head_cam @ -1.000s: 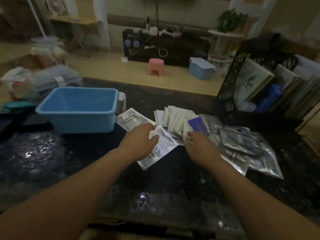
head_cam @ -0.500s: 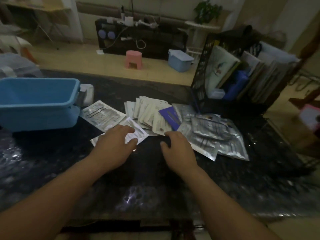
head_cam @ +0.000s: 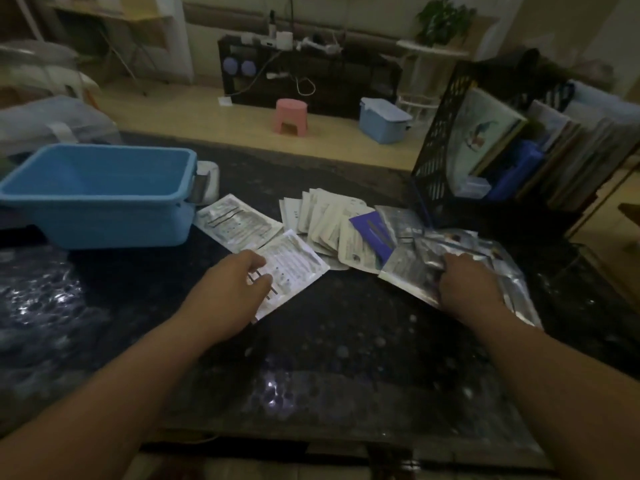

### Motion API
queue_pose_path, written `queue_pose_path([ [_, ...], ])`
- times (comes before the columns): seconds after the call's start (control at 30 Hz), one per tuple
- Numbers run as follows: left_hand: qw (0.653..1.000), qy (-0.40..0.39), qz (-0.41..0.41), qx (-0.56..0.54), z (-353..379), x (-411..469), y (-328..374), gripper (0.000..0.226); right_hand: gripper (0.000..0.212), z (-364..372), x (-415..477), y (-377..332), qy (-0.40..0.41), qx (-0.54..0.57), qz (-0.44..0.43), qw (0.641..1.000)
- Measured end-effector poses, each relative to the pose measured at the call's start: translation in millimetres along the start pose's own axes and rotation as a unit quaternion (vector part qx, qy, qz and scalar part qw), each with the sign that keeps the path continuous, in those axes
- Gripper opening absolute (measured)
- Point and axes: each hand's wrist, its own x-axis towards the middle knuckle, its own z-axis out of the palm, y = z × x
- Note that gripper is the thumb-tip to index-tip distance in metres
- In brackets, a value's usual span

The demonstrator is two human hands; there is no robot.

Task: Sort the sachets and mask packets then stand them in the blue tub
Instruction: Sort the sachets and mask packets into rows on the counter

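On a dark stone counter (head_cam: 311, 358), left hand (head_cam: 235, 289) flat on a white printed packet (head_cam: 298, 261), right hand (head_cam: 467, 289) on silver foil packets (head_cam: 408, 271), grip unclear; blue plastic tub (head_cam: 97, 198) still empty.

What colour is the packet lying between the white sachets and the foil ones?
Dark blue flat packet; head view.

The tub (head_cam: 104, 216) is plain light blue; sachets (head_cam: 294, 265) white with dark print; mask packets (head_cam: 408, 271) shiny silver; one lone packet (head_cam: 372, 233) purple, perhaps navy in this gloom; tabletop (head_cam: 329, 341) black, speckled.
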Motion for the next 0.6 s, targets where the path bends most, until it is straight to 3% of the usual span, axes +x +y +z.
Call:
queue_pose_path([
  [0.13,1.0,0.001,0.001,-0.025,-6,-2,-1,0.035,0.033,-34,-11,-6,0.015,0.112,-0.003,0.994],
  [0.27,0.997,-0.009,0.015,-0.075,-8,-18,17,0.034,0.015,-103,-73,-45,0.094,0.377,0.004,0.921],
  [0.33,0.99,-0.036,-0.011,-0.136,-7,-30,24,0.037,0.011,-116,-115,-70,0.027,0.481,0.025,0.876],
  [0.43,0.938,-0.121,-0.082,-0.315,3,-50,32,0.04,0.017,-107,-168,-102,-0.171,0.656,0.052,0.733],
  [0.47,0.921,-0.151,-0.097,-0.347,7,-57,34,0.035,0.02,-103,-179,-109,-0.206,0.673,0.051,0.708],
  [0.53,0.93,-0.145,-0.078,-0.329,12,-64,33,0.021,0.021,-95,-191,-116,-0.246,0.673,0.055,0.695],
  [0.6,0.946,-0.108,-0.068,-0.3,16,-66,28,0.013,0.019,-91,-190,-116,-0.241,0.642,0.058,0.725],
])
